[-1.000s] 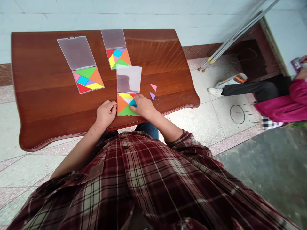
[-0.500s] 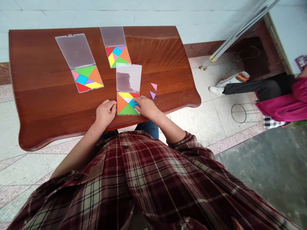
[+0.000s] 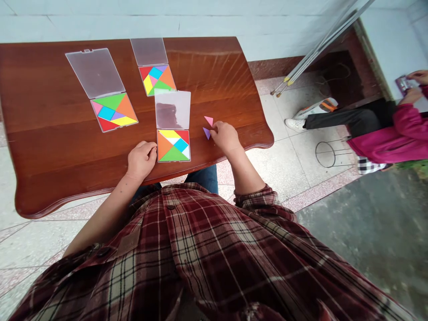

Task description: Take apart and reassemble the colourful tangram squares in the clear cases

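The nearest tangram case lies on the table with its clear lid folded back. Yellow, red, orange, green and blue pieces lie in it, and white gaps show beside the blue square. My left hand rests curled at the case's left edge, fingers closed. To the right of the case, a purple triangle and a pink triangle lie loose on the wood. My right hand is over the table at the purple triangle's right side, thumb and finger slightly apart; whether they touch it is unclear.
Two other open tangram cases, a left one and a back one, hold full sets of pieces. The wooden table meets the wall. Right of it are crutches, a wire ring stand and a seated person.
My right hand has left the blue square in the near case and moved right to the loose triangles. My left hand stays at the case's edge. The view has shifted slightly right.
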`<move>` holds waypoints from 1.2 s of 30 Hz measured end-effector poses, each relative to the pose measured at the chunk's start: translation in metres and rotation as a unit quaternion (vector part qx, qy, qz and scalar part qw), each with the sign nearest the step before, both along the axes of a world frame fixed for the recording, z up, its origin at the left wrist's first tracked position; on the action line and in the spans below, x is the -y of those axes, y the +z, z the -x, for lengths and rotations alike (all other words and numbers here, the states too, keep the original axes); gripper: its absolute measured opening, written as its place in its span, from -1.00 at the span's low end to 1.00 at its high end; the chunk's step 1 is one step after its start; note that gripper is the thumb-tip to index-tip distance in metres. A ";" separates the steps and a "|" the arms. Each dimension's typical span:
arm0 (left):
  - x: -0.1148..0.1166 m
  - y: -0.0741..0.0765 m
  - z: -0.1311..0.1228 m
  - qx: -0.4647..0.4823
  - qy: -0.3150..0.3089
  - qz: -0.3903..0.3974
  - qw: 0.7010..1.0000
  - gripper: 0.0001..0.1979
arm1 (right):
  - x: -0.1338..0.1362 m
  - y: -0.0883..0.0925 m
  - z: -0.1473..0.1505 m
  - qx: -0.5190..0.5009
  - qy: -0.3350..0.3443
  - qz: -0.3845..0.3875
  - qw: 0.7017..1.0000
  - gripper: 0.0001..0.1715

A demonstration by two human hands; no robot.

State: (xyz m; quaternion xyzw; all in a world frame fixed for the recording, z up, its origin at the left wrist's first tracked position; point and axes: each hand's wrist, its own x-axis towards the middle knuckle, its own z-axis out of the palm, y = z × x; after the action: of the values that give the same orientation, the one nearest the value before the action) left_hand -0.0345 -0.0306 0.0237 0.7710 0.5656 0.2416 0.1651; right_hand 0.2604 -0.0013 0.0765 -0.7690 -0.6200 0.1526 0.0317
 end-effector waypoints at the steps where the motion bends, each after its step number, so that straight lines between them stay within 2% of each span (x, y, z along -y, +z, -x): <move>1: 0.000 0.000 0.000 -0.001 0.000 0.000 1.000 -0.76 | 0.000 -0.002 0.002 0.001 0.002 0.008 1.000 -0.76; 5: 0.000 0.001 0.000 -0.005 0.000 0.001 1.000 -0.76 | -0.002 -0.012 0.011 0.007 0.001 0.020 1.000 -0.73; 12: 0.000 0.001 0.000 -0.005 0.000 0.008 1.000 -0.77 | -0.009 -0.026 -0.001 -0.047 0.015 0.003 0.999 -0.89; 18: 0.000 0.002 0.000 -0.006 0.000 0.012 1.000 -0.77 | -0.008 -0.023 -0.005 -0.100 -0.017 0.009 0.995 -0.79; 25: 0.000 0.002 0.000 -0.006 0.001 0.011 1.000 -0.76 | -0.005 -0.020 -0.007 -0.149 -0.013 0.015 0.989 -0.76; 36: 0.000 0.002 0.001 0.003 -0.001 0.008 1.000 -0.76 | 0.001 -0.026 -0.005 -0.177 -0.010 0.002 0.984 -0.95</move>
State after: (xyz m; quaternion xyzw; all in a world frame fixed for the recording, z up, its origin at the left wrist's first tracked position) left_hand -0.0351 -0.0311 0.0261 0.7697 0.5661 0.2393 0.1727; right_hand 0.2657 -0.0027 0.0502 -0.7359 -0.5966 0.2878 0.1407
